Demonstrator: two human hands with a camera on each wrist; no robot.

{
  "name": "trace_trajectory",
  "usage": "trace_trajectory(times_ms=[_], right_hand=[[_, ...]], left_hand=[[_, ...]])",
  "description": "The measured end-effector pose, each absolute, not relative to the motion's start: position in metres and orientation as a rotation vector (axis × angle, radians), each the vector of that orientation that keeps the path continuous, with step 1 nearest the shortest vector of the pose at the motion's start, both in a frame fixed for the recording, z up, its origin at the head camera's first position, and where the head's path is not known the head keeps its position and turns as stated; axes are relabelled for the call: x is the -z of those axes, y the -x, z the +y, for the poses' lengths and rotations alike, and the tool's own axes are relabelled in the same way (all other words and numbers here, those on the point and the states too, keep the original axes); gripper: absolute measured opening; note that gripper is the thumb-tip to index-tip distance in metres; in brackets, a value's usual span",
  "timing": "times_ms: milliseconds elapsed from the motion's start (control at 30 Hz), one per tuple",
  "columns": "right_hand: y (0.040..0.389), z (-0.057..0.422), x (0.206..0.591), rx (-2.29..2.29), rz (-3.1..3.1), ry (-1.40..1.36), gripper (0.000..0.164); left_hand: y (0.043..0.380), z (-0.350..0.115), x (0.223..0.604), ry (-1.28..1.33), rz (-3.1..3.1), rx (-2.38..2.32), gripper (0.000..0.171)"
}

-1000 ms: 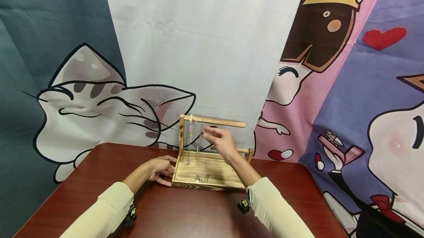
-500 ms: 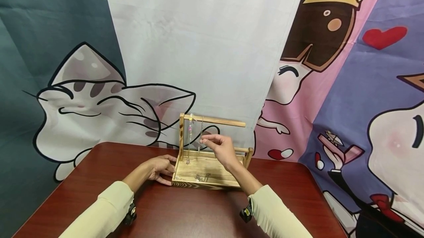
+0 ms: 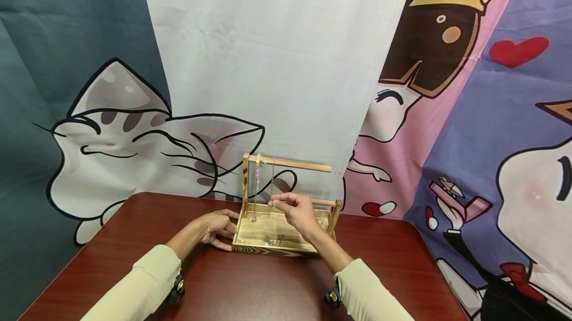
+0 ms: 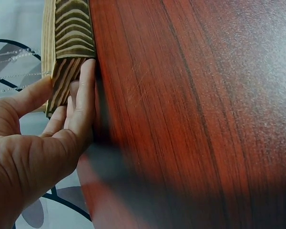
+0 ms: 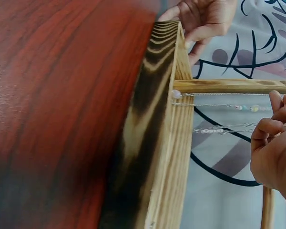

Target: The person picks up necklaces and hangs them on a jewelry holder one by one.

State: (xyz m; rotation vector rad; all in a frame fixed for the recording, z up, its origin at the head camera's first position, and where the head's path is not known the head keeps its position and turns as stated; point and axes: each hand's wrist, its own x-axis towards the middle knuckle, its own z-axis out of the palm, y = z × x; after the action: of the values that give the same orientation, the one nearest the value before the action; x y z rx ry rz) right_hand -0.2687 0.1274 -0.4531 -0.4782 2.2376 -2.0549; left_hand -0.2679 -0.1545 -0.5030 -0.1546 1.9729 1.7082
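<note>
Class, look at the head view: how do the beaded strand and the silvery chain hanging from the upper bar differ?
The beaded strand shows yellow and pink beads; the visible upper part of the silvery chain shows plain links. The beaded strand appears clear of the fingers, while the right hand pinches the silvery chain. The beaded strand hangs nearer the upright post; the silvery chain hangs farther from it. Both hang from the upper bar.

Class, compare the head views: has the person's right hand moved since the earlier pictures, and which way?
Yes: the right hand has moved down along the hanging chain, farther below the wooden stand's upper bar.
</note>
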Motion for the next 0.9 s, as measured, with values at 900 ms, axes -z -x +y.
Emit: trace_trajectory(times_ms=[900], right_hand=[[0.258,0.159,0.511,1.524,2.383,0.711,0.036]], left_hand=[[0.267,-0.154,0.502,0.162,1.967,-1.715,0.063]])
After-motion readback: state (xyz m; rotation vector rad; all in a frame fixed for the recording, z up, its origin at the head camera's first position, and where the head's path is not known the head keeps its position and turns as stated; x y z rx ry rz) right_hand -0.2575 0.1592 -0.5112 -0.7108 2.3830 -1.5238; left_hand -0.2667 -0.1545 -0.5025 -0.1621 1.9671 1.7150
